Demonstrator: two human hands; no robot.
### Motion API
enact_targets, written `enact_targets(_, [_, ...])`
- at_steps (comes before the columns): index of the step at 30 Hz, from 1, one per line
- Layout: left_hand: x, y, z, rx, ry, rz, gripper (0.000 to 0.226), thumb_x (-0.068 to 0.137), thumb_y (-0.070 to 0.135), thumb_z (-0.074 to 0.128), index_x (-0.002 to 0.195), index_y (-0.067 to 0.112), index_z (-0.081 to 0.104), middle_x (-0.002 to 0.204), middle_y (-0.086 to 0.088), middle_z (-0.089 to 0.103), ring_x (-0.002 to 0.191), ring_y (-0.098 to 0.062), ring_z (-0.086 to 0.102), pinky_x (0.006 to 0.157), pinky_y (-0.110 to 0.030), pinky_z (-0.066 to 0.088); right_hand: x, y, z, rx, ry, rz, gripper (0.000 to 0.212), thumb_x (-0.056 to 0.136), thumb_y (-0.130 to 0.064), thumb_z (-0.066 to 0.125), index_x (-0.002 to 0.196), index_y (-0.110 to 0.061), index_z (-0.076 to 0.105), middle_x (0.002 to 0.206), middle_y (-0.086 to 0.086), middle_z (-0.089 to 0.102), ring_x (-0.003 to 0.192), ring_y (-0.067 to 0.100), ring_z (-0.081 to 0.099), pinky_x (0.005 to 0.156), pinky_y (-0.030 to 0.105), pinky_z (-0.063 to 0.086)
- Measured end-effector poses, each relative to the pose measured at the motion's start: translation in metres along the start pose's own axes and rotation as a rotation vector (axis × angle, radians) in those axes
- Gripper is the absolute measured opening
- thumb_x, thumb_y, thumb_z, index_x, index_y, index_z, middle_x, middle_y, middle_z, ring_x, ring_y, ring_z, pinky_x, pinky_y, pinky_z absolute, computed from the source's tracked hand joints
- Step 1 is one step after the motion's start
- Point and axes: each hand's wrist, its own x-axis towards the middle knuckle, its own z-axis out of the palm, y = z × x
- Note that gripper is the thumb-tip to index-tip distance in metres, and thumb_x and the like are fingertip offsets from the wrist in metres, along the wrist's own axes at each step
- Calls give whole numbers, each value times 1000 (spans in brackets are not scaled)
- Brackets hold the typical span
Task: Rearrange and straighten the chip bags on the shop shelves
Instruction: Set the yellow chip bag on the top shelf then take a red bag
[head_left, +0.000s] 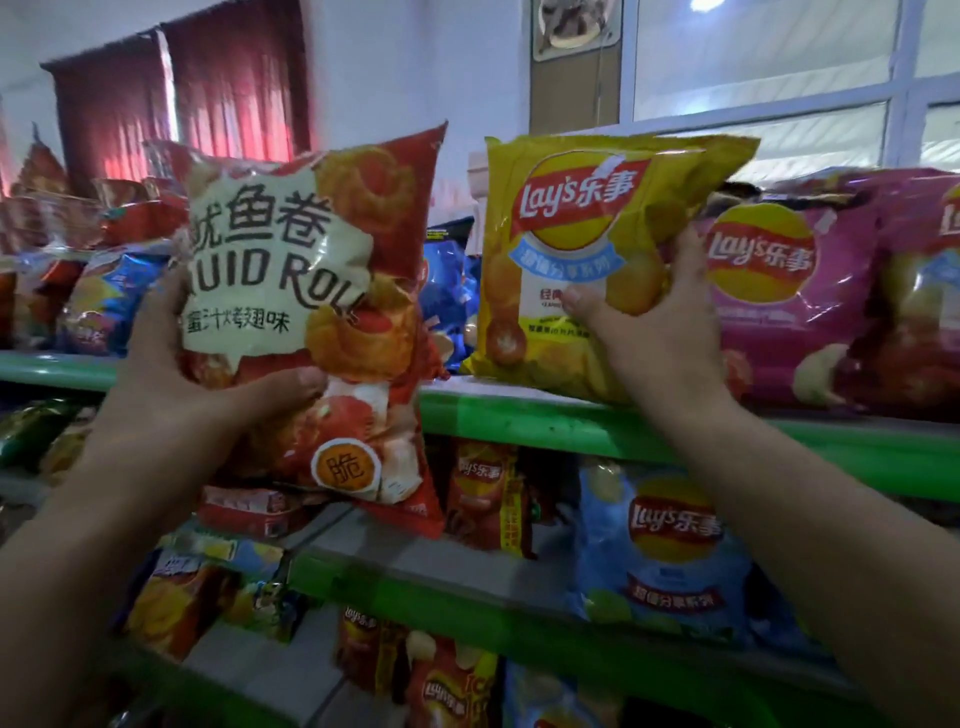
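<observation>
My left hand (171, 364) grips a red-orange Squid Roll bag (332, 291) by its left edge, thumb across the front, holding it upright in the air in front of the top shelf. My right hand (660, 332) grips a yellow Lay's bag (576, 244) at its right side; the bag's bottom rests on the top green shelf (519, 415), and it leans a little to the right. A pink Lay's bag (810, 291) stands right beside it on the same shelf.
Blue bags (447, 291) stand behind the gap between the two held bags. More red and blue bags (98, 296) crowd the top shelf at left. Lower shelves hold a light-blue Lay's bag (670, 551), red Lay's bags (483, 499) and mixed packs.
</observation>
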Motion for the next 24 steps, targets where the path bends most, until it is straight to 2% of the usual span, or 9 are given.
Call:
enact_targets(3, [-14, -10, -5, -35, -25, -41, 107, 33, 56, 93, 126, 62, 41, 113, 24, 67, 95, -8, 70, 65, -33, 59, 12, 11, 35, -60, -41, 46, 100, 69, -48, 82, 151, -28, 28, 145, -4, 50, 131, 18, 47, 108, 27, 32])
enact_targets(7, [-29, -22, -10, -39, -25, -102, 115, 29, 56, 91, 131, 61, 37, 113, 27, 65, 100, -6, 66, 78, -39, 55, 23, 24, 59, -46, -82, 124, 106, 65, -49, 84, 151, -25, 26, 143, -3, 49, 132, 21, 45, 111, 41, 37])
enact_targets(10, [-38, -34, -16, -24, -26, -134, 115, 30, 53, 90, 132, 60, 37, 108, 30, 64, 90, 5, 66, 60, -22, 56, 27, 28, 66, -26, -94, 122, 102, 62, -51, 83, 146, -32, 29, 118, -21, 53, 113, 13, 53, 100, 34, 43])
enact_targets(15, [-53, -51, -21, 27, -7, -188, 111, 36, 52, 91, 128, 69, 31, 103, 41, 56, 98, -2, 59, 61, -26, 54, 25, 37, 70, -36, -176, 209, 114, 63, -53, 86, 152, -30, 19, 142, -3, 52, 123, 18, 55, 105, 45, 46])
enact_targets(18, [-63, -59, -22, 68, -14, -166, 103, 46, 41, 91, 123, 72, 30, 94, 51, 54, 89, 13, 61, 56, -16, 48, 23, 35, 67, -11, -192, 239, 117, 64, -49, 87, 154, -29, 15, 145, -3, 48, 128, 19, 51, 109, 45, 43])
enact_targets(19, [-66, -62, -23, 78, -16, -163, 102, 47, 41, 89, 124, 71, 29, 95, 50, 54, 86, 18, 59, 59, -17, 47, 21, 32, 66, -56, -181, 217, 119, 65, -50, 86, 155, -27, 11, 150, 0, 43, 134, 21, 45, 113, 42, 37])
enact_targets(21, [-72, -68, -24, 80, -14, -178, 111, 45, 44, 90, 133, 65, 26, 103, 44, 53, 91, 13, 58, 67, -21, 46, 10, 25, 64, -164, -117, 126, 118, 71, -52, 80, 156, -18, 6, 157, 7, 29, 141, 20, 30, 113, 30, 25])
enact_targets(23, [-76, -71, -25, 87, -18, -202, 122, 39, 52, 93, 138, 60, 21, 115, 36, 48, 101, 5, 52, 76, -29, 47, -13, 13, 61, -191, -11, -34, 100, 82, -46, 72, 155, -12, 12, 154, 12, 27, 134, 12, 28, 106, 21, 24])
enact_targets(24, [-79, -72, -26, 87, -26, -205, 123, 37, 55, 90, 139, 59, 21, 122, 30, 48, 106, 3, 51, 81, -33, 47, -28, 7, 60, -171, 41, -141, 87, 87, -39, 68, 153, -8, 20, 150, 14, 31, 132, 12, 30, 107, 22, 29])
